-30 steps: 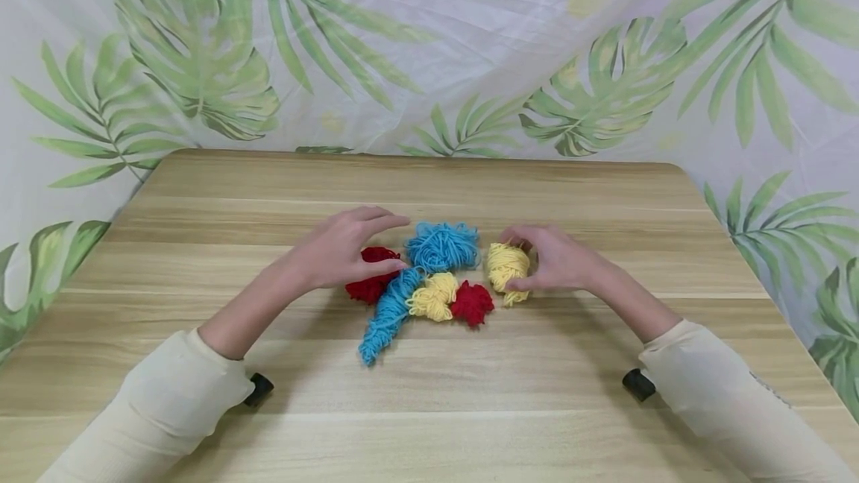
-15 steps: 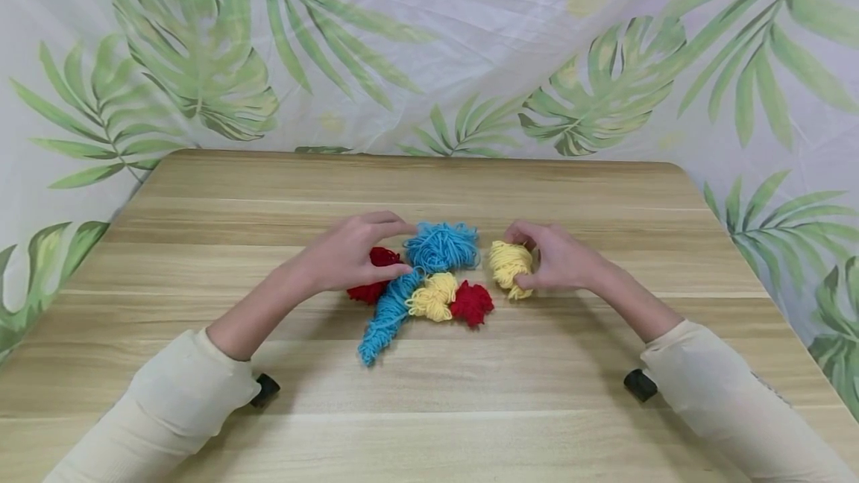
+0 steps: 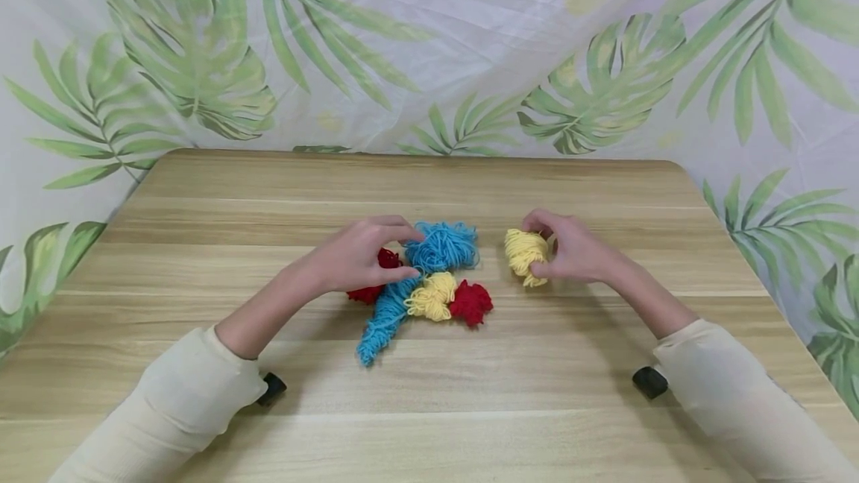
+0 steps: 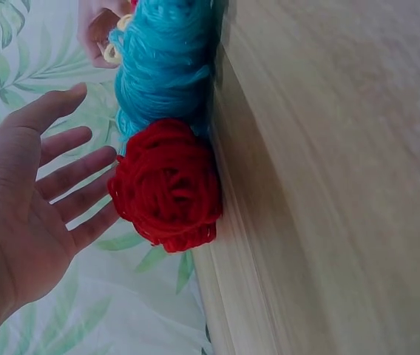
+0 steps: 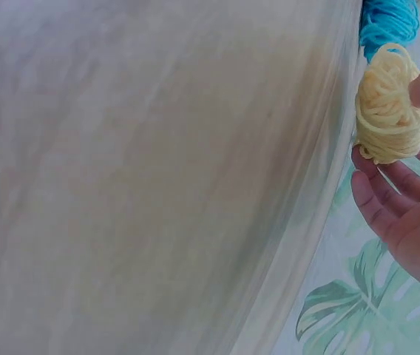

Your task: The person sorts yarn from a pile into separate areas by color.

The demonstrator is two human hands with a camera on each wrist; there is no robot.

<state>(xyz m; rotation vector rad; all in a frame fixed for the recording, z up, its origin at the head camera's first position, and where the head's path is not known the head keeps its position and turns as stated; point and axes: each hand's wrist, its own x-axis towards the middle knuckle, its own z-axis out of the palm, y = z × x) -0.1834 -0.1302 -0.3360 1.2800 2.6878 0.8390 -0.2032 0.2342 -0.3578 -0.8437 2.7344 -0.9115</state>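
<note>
Right hand [image 3: 576, 250] pinches yellow yarn bundle [image 3: 526, 253]; loose winding could slip. Left hand [image 3: 357, 253], fingers spread, empty, may nudge rounder blue yarn [image 3: 448, 246], three o'clock.

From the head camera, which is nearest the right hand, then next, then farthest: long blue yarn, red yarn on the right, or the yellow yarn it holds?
From the right hand:
1. Held yellow yarn bundle: in its grip.
2. Right red yarn bundle: to its left.
3. Long blue yarn bundle: farther left.

Pale wood-grain worktop [image 3: 456, 431]; clustered near its middle, two blue yarn bundles [image 3: 444, 247], two red bundles [image 3: 472, 303] and a small yellow bundle [image 3: 432, 297].
</note>
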